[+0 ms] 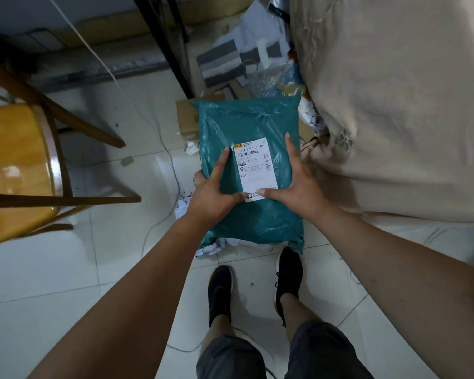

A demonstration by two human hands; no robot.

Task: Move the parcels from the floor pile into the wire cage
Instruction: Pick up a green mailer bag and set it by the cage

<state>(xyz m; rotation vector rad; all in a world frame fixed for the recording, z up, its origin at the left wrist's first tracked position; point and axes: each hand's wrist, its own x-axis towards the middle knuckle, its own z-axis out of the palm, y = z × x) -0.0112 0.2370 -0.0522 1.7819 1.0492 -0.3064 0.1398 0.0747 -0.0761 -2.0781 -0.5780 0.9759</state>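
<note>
**While one teal parcel sat between two hands, no cage in sight**

While the person stood over the pile (266, 83), the teal parcel (246, 127) was held flat out in front of them. It was above the tiled floor (107, 269), just ahead of their two black shoes (220, 291), with its far end over the litter.

Their left hand (211, 198) had thumb and forefinger spread on the top face and the other fingers curled under the left edge, a firm grip. Their right hand (298, 190) had thumb and forefinger spread on top beside the white label (257, 170). Its remaining fingers went past the right edge and out of view. I judged that a grip too, but the underside could not be seen.

Handling, my guess:
- It looked like a soft plastic mailer, glossy and creased, plump in the middle.
- Probably light, and limp rather than stiff.
- The film looked slippery, so both long edges, taken from beneath, seemed the sound place to hold, not the loose corners.
- Nothing suggested fragile contents.

Count:
- One teal parcel with one label, and two hands, both on it.
- One brown carton (185, 119) behind it, partly hidden.
- Striped grey-and-white bags (219, 61) further back, at least two, overlapping, so the number was uncertain.
- Torn white paper scraps, uncounted.
- One big beige sack (394, 105) to the right.
- One wooden chair (17, 165) to the left.
- The wire cage was not in view.
</note>
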